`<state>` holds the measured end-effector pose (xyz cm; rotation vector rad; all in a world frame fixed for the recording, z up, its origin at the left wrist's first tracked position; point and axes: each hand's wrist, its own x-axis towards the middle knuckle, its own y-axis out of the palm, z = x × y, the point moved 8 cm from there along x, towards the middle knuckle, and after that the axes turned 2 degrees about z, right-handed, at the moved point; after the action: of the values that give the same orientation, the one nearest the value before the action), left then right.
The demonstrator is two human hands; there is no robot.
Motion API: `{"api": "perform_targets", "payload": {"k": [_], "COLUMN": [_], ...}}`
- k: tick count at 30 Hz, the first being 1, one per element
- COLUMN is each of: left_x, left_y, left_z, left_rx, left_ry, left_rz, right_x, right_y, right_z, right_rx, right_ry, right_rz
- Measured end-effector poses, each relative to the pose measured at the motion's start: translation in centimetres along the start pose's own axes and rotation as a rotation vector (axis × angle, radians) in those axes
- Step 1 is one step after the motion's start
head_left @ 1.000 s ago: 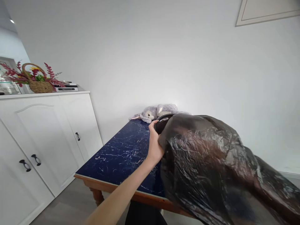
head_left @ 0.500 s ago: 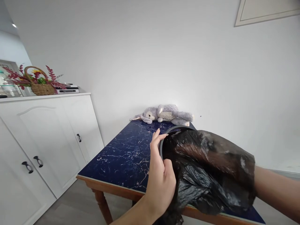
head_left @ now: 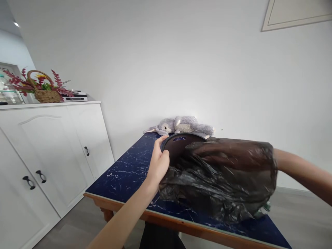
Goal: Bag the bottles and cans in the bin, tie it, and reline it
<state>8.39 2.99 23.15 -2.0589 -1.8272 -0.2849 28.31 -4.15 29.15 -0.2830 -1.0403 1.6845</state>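
Note:
My left hand (head_left: 158, 160) grips the near-left rim of a dark bin (head_left: 177, 148), with the thumb on the inner side. The bin is tipped so its mouth faces me, and an oval handle slot shows in its wall. A thin black garbage bag (head_left: 220, 180) droops from the bin's mouth toward the right. My right forearm (head_left: 292, 161) enters the bag from the right. My right hand lies inside it, seen only dimly through the plastic, its fingers hidden. A bit of green and white shows at the bag's lower right corner.
A grey plush rabbit (head_left: 185, 123) lies at the back of the blue marble-patterned table (head_left: 129, 174) against the wall. White cabinets (head_left: 46, 155) stand to the left, with a flower basket (head_left: 48, 96) and clear bottles (head_left: 9, 93) on top.
The bin has shifted left and turned, so its handle slot now shows. My left hand moved left with it, its fingers closing around the rim. My right arm and the bag rose slightly.

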Motion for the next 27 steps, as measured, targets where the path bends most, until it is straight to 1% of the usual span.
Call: {"api": "perform_targets", "payload": {"k": [2,4,5,7,9,10,12,14,16,18,19,21,23,25,27], "left_x": [1.2,2.1,2.5,3.1,3.4,3.3,2.5,1.3,0.3,0.1,0.4,1.8,3.9,6.2,8.2], "left_y": [0.0,0.3,0.6,0.7,0.3,-0.1,-0.5,0.1,1.2,1.9,1.8,0.9,-0.7,-2.6,-4.1], "left_z": [1.1,2.2,2.7,3.1,2.4,1.5,-1.1,-3.9,-5.9,-6.9,-6.9,-6.0,-3.9,-0.9,2.9], "left_rx": [-0.019,-0.059,-0.081,-0.097,-0.043,0.001,0.100,0.212,0.362,0.484,0.499,0.437,0.311,0.183,0.072], "left_ry": [-0.117,-0.233,-0.268,-0.269,-0.175,-0.093,0.099,0.273,0.403,0.493,0.513,0.487,0.402,0.257,0.055], "left_rz": [0.023,0.072,0.100,0.132,0.102,0.070,0.030,0.075,0.154,0.179,0.168,0.112,0.029,-0.061,-0.135], "right_x": [0.1,0.1,0.1,0.2,0.5,0.8,1.6,2.5,3.3,4.1,4.6,5.4,6.1,6.9,7.9], "right_y": [-0.7,-1.5,-1.8,-1.9,-1.9,-1.8,-1.6,-1.3,-0.9,-0.7,-0.6,-0.9,-1.2,-1.1,-0.6], "right_z": [-0.1,-0.3,-0.5,-0.9,-1.4,-1.8,-2.4,-3.0,-3.3,-3.6,-3.8,-4.9,-6.7,-8.8,-10.9], "right_rx": [0.032,0.076,0.100,0.153,0.219,0.261,0.362,0.464,0.544,0.595,0.612,0.647,0.711,0.782,0.822], "right_ry": [0.007,0.010,0.011,0.019,0.041,0.057,0.094,0.129,0.154,0.157,0.160,0.182,0.216,0.226,0.223], "right_rz": [0.004,0.015,0.034,0.083,0.109,0.103,0.050,-0.004,-0.050,-0.080,-0.105,-0.204,-0.344,-0.447,-0.464]}}
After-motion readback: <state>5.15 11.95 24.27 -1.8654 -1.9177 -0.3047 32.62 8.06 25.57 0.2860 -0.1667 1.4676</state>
